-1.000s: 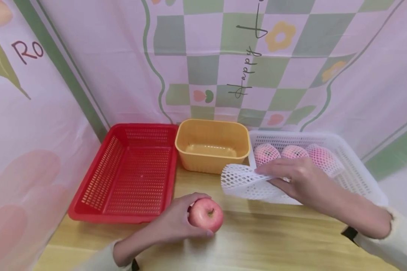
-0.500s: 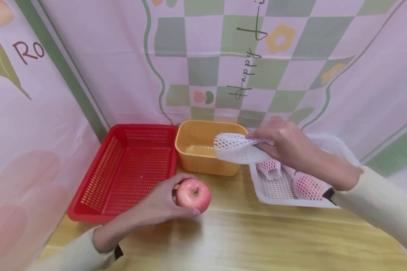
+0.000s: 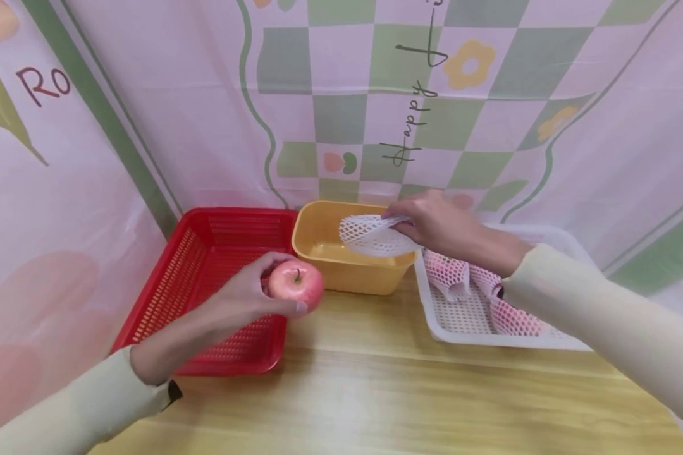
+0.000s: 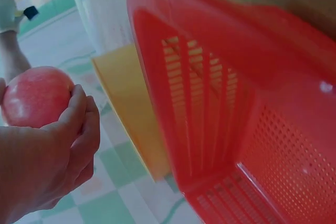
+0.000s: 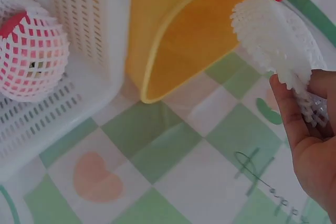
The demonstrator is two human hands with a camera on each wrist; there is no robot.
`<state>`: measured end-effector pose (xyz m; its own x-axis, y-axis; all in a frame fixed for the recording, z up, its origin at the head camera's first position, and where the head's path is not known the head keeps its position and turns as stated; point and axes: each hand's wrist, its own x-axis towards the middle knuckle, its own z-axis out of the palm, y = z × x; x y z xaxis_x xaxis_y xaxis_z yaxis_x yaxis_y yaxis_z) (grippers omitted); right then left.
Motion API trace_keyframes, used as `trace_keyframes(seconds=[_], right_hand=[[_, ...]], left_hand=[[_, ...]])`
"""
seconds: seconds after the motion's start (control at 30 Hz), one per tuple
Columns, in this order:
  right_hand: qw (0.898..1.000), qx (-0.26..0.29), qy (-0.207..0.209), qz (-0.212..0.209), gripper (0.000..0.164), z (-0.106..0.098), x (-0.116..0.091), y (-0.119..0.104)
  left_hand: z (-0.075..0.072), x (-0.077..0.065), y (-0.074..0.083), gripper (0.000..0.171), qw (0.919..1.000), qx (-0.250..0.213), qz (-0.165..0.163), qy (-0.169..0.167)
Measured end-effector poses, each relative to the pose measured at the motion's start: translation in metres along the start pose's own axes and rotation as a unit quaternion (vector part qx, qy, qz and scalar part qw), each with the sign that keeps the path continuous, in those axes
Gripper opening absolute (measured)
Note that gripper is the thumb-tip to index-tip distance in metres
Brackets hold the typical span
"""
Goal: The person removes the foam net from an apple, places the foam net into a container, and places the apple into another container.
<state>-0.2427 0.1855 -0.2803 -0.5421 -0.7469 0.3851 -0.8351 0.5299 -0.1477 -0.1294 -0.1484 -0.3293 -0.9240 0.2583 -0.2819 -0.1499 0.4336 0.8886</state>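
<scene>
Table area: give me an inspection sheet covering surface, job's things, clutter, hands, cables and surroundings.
Surface: pale wood-grain table, bare in front.
Job's things: bare apple, held; white net, held, no fruit visible in it; red basket, no contents visible; yellow bin, between the baskets; white basket, containing netted fruit, partly hidden, so not counted.
Clutter: nothing seen.
Hands: left hand grips the apple, stem showing; right hand pinches the net by the yellow bin's mouth.
Cables: nothing seen.
Surroundings: printed cloth behind, with checks, flowers and "Happy" lettering.
</scene>
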Motion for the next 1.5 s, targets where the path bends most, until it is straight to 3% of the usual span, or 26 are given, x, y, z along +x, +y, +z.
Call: trace_keyframes(seconds=[0.27, 0.47, 0.8, 1.03, 1.27, 1.5], right_hand=[[1.0, 0.01, -0.02, 0.008, 0.016, 0.03, 0.009, 0.012], [0.999, 0.026, -0.043, 0.021, 0.017, 0.046, 0.012, 0.015], [0.995, 0.027, -0.075, 0.058, 0.017, 0.065, 0.013, 0.026], [0.995, 0.02, -0.084, 0.059, 0.017, 0.077, 0.014, 0.031], [0.992, 0.023, -0.112, 0.059, 0.015, 0.087, 0.011, 0.031], [0.982, 0.008, -0.175, 0.073, 0.01, 0.091, 0.013, 0.03]], left_hand=[[-0.022, 0.018, 0.002, 0.082, 0.9979, -0.058, -0.023, 0.013], [-0.042, 0.036, 0.0, 0.08, 0.9899, -0.135, -0.039, 0.018], [-0.071, 0.067, -0.005, 0.081, 0.9779, -0.191, -0.075, 0.039], [-0.087, 0.081, -0.018, 0.08, 0.9659, -0.227, -0.111, 0.057], [-0.101, 0.092, -0.029, 0.072, 0.9529, -0.265, -0.139, 0.048], [-0.11, 0.103, -0.037, 0.073, 0.9402, -0.298, -0.156, 0.052]])
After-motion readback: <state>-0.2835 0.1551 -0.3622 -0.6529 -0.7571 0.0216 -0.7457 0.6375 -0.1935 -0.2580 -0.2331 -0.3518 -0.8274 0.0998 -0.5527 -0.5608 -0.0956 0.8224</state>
